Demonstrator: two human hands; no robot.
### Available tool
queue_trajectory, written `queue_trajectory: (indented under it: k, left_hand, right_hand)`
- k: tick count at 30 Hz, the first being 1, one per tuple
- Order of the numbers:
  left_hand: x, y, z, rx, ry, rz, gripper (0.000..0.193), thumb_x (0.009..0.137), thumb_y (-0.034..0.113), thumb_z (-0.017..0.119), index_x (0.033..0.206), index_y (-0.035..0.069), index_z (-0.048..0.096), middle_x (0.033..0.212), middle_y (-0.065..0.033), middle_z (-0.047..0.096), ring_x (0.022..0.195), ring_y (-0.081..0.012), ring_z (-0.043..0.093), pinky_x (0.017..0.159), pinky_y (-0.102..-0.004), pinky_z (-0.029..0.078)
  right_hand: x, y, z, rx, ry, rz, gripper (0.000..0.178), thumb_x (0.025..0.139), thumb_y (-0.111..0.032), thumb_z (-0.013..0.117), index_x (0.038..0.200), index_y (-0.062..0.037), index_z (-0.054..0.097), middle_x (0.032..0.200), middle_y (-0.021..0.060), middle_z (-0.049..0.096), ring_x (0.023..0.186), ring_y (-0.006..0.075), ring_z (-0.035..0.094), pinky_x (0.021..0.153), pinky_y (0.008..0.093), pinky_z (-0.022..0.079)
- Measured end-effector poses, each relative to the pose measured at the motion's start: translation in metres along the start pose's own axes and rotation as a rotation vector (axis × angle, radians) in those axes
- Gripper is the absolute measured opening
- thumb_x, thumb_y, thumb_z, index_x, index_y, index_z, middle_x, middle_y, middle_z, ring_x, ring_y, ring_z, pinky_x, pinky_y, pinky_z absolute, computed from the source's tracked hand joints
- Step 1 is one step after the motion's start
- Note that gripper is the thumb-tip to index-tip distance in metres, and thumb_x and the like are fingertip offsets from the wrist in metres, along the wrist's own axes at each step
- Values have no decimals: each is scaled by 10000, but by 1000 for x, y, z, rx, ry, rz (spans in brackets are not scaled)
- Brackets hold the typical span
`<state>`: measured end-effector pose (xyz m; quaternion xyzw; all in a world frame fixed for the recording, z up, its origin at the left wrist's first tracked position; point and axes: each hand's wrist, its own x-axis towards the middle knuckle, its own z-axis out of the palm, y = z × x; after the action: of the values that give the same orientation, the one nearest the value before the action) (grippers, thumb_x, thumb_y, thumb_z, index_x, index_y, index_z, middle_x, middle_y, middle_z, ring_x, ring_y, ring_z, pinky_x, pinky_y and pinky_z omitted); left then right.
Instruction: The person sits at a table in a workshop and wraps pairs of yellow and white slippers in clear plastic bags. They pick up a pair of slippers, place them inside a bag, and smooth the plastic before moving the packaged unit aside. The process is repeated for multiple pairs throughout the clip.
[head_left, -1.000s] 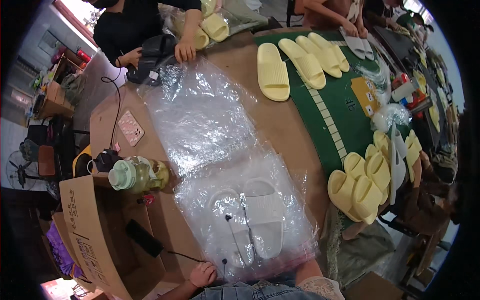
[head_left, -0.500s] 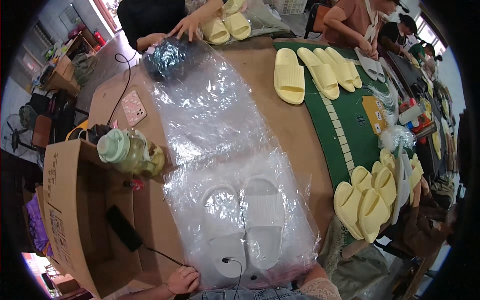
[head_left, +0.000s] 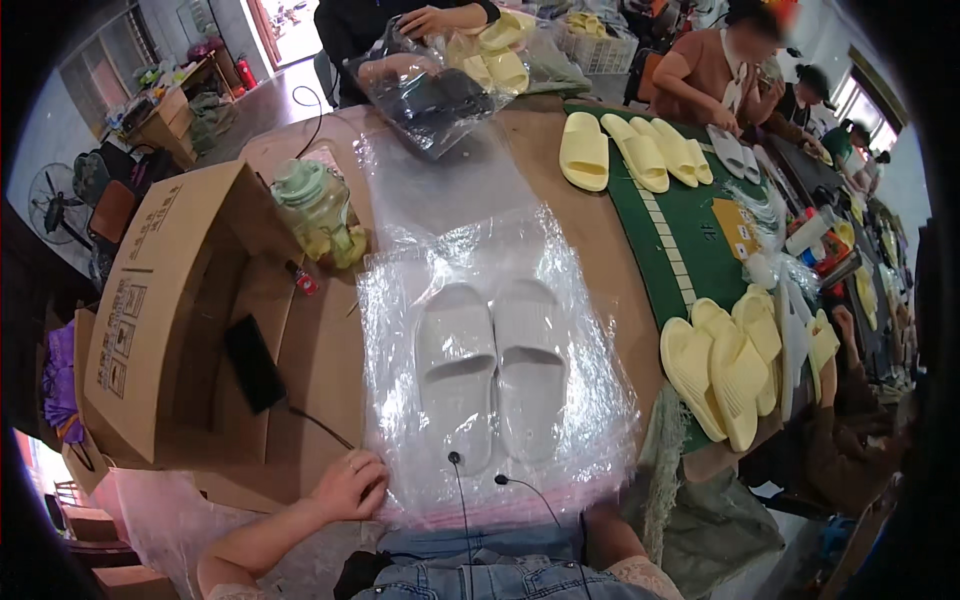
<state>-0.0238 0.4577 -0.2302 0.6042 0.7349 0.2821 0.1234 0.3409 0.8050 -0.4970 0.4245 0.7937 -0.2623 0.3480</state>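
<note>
A pair of pale grey slippers (head_left: pixel 457 375) lies side by side inside or under a clear plastic bag (head_left: pixel 590 430), toes toward the far side. Its sheet is crinkled and shiny, with pinkish layers at the near edge. Next to its near left corner rests my left hand (head_left: pixel 352 487), fingers curled in and a ring on one. Whether they pinch the bag's edge is hidden. My right forearm (head_left: pixel 612 545) comes up by the bag's near right corner; the hand itself is dark and cannot be made out. Two thin black cords (head_left: pixel 460 490) hang in front of the bag.
At left stands an open cardboard box (head_left: pixel 165 310) with a black phone-like slab (head_left: pixel 255 365) beside it. Behind is a jar-like bottle (head_left: pixel 320 215). Yellow slippers (head_left: pixel 735 370) stand on a green board (head_left: pixel 650 260) at right. Across the table a person handles a dark bundle (head_left: pixel 430 100) in clear plastic.
My view has tilted, so the table sits higher in it. My left hand stays by the bag's corner. The person opposite has moved the dark bundle to the right.
</note>
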Motion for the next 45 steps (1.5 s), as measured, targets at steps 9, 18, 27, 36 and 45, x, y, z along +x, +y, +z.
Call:
queue_trajectory:
  k: [9,18,27,36,45]
  left_hand:
    - [23,22,-8,-65,367,-234,91,825,74,597,911,44,587,908,-141,569,786,-333,554,708,-403,450]
    - [78,27,30,224,437,-293,554,891,273,636,1357,19,477,1442,-307,393,1300,-499,371,1084,-569,290]
    - [67,19,33,25,431,-319,525,862,127,624,1355,4,492,1479,-249,397,1371,-429,349,1131,-507,270]
    - [76,16,28,25,414,-356,524,820,83,624,1324,-3,506,1472,-237,416,1372,-428,357,1133,-496,267]
    - [81,15,20,48,252,-483,596,794,208,675,1338,34,503,1509,-225,369,1388,-434,330,1121,-526,257]
  right_hand:
    - [-231,-41,-157,796,30,-334,252,860,-246,728,922,-2,728,850,66,714,794,117,658,703,260,518]
    - [-266,-169,-226,621,935,-752,97,866,-101,694,875,-5,682,739,55,643,645,101,573,588,267,440]
    - [-193,-47,-80,730,1034,-502,158,895,-73,633,745,-25,637,661,112,591,553,252,553,541,344,432]
    - [-126,1,12,1026,36,120,274,930,-300,615,957,-39,696,901,133,681,926,268,648,876,404,481]
    - [-113,7,-8,439,-94,162,322,910,-349,618,968,-45,707,919,129,698,932,284,657,878,404,489]
